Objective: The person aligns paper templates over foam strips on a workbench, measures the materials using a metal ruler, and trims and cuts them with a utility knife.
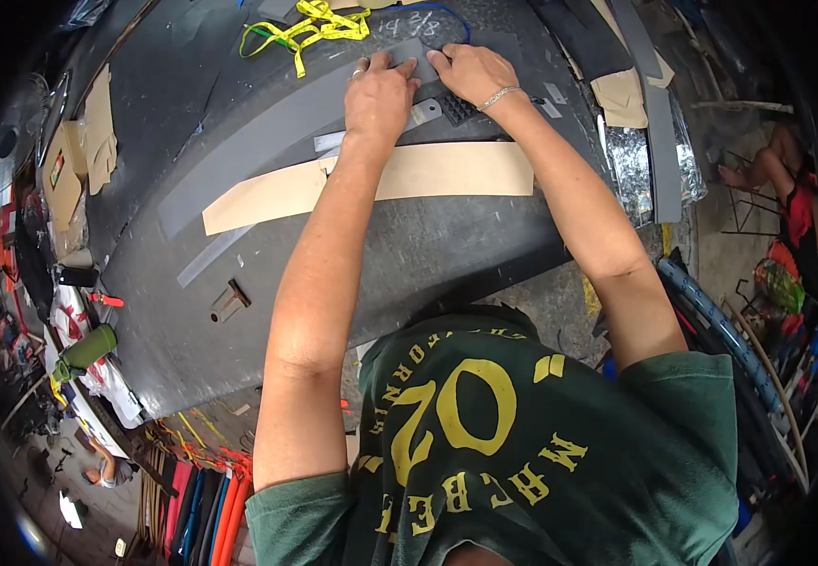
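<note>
2 hands: side by side at the far end of the curved grey strip (258, 146), close enough that both sets of fingertips work over the same small area.
Left hand (378, 99): fingers loosely spread and bent, tips down on the strip, closed round nothing that shows; probably there to keep it from sliding.
Right hand (473, 75): thumb reaching toward the left, fingers bent beneath the palm; I cannot tell whether it pinches the strip's end or only presses there.
Grey strip: flat on the dark tabletop (164, 340), sweeping down and left from the fingers, so the table seems to bear its whole length.
Metal ruler (425, 113): under the left wrist, with a black studded pad (460, 108) just beside its holed end, both within easy reach.
Beige curved piece (456, 170): nearer the body, passing below the left forearm, its bend roughly like the strip's; perhaps kept close for comparison.
Yellow tape measure (319, 24): loosely heaped beyond the hands, near pale figures (409, 24) on the surface, likely a measurement kept in sight.
Metal-bladed tool (230, 302): at the near left, apart from the pieces, perhaps to leave them room.
</note>
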{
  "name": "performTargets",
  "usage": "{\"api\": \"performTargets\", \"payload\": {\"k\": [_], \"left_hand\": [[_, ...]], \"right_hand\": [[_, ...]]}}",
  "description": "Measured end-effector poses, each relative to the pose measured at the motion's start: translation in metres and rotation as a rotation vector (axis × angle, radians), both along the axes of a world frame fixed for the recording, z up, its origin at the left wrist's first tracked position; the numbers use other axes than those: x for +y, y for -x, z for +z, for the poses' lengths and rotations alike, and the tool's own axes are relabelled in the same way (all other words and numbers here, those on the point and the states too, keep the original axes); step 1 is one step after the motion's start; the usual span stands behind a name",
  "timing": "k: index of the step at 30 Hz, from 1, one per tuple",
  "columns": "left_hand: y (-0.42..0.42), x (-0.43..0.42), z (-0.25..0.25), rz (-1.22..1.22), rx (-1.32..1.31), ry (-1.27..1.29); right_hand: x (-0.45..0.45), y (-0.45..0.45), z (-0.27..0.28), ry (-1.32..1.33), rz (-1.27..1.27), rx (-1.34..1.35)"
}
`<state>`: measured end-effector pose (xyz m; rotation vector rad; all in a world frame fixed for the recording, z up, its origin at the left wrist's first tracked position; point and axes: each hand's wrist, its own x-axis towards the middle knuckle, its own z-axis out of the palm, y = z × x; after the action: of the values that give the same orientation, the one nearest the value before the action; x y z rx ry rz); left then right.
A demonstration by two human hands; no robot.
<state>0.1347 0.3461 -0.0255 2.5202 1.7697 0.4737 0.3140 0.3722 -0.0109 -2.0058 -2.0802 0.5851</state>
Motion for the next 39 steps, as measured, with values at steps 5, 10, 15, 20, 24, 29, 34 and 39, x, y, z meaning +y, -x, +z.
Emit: {"api": "performTargets", "payload": {"k": [5, 10, 15, 20, 24, 29, 34, 39], "left_hand": [[-0.003, -0.002, -0.002, 0.009, 0.021, -0.006], [-0.006, -0.003, -0.003, 0.014, 0.028, -0.021], [-0.006, -0.005, -0.001, 0.024, 0.039, -0.022], [-0.004, -0.004, -0.006, 0.012, 0.058, -0.039], [-0.002, -0.002, -0.005, 0.008, 0.073, -0.014], [0.003, 0.003, -0.003, -0.074, 0.101, 0.062], [0.016, 0.020, 0.007, -0.121, -0.032, 0.223], [0.033, -0.005, 0.024, -0.225, -0.348, 0.039]], "right_hand": [[0.000, 0.001, 0.005, 0.010, 0.041, -0.038], [0.011, 0.001, 0.009, 0.132, 0.021, -0.034], [0.019, -0.001, 0.012, 0.259, -0.003, 0.362], [0.043, -0.014, 0.037, 0.171, -0.143, 0.888], [0.009, -0.060, 0.090, 0.112, -0.278, 0.931], [-0.108, -0.184, 0.093, -0.025, -0.431, 0.643], [-0.291, -0.249, 0.093, 0.221, -0.836, 0.475], [-0.455, -0.293, 0.053, 0.252, -0.890, 0.030]]}}
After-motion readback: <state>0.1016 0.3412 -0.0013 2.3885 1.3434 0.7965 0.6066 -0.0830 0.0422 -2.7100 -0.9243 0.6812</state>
